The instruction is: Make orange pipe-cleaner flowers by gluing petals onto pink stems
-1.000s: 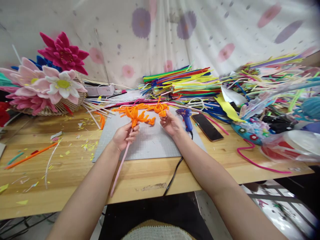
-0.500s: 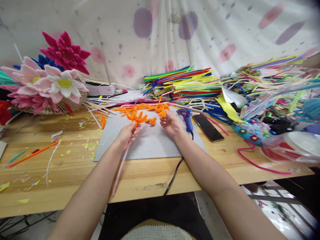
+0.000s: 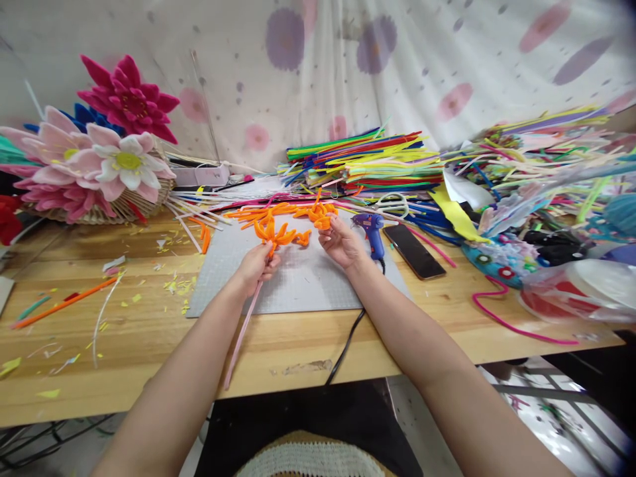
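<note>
Behind the counter [image 3: 154,371], a pale curtain [image 3: 322,86] with purple and pink prints is hung, and its upper part is cut off by the top edge. On the counter a grey mat [image 3: 298,285] is laid, partly covered by hands and forearms. An orange flower [image 3: 272,233] is held over the mat by the left hand [image 3: 256,268]; its pink stem [image 3: 243,338] is pinched between the thumb and the bent fingers just below the petals, and the part inside the hand is hidden.

A small orange piece [image 3: 324,224] is seen at the fingertips of the right hand [image 3: 342,245]. These fingers are bent toward the thumb, but it cannot be told if the piece is firmly pinched, because other orange pieces [image 3: 315,211] lie close behind.

Near the right wrist, a blue glue gun [image 3: 370,233] is placed; its black cable [image 3: 348,344] is partly hidden under the forearm. Beside it a phone [image 3: 414,252] is laid. Of the scissors [image 3: 392,205], only the handles can be made out. Farther back, colourful sticks [image 3: 382,162] are heaped. Big soft flowers [image 3: 129,99] are cut off at the left edge.
</note>
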The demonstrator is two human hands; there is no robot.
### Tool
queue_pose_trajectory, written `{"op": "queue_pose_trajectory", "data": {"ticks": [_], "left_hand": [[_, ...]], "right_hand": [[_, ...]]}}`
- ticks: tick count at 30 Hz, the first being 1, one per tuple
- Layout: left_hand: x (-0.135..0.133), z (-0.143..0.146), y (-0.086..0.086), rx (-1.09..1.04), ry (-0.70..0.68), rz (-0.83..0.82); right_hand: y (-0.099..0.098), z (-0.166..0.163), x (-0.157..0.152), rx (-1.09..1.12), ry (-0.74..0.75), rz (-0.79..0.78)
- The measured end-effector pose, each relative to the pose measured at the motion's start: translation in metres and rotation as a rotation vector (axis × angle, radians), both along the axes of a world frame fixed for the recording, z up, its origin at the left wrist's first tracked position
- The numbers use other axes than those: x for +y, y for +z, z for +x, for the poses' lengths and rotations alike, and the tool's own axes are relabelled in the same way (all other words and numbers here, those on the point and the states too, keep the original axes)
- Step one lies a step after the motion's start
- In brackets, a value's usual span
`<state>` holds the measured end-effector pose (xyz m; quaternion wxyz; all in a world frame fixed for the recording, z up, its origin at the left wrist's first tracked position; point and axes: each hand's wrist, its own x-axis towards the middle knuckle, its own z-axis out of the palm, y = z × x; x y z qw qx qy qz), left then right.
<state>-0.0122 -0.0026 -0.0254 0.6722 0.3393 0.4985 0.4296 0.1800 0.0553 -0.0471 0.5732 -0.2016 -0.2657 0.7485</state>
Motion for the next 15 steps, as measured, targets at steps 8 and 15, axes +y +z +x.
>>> {"op": "queue_pose_trajectory", "data": {"ticks": [8,15], "left_hand": [[0.004,-0.005,-0.002,-0.13,0.001,-0.062],[0.004,-0.01,0.004,-0.316,-0.055,-0.138]], "right_hand": [[-0.004,0.0,0.0,-0.027,0.013,0.033],[0.007,-0.007,-0.006,-0.178,-0.036,0.109]]}}
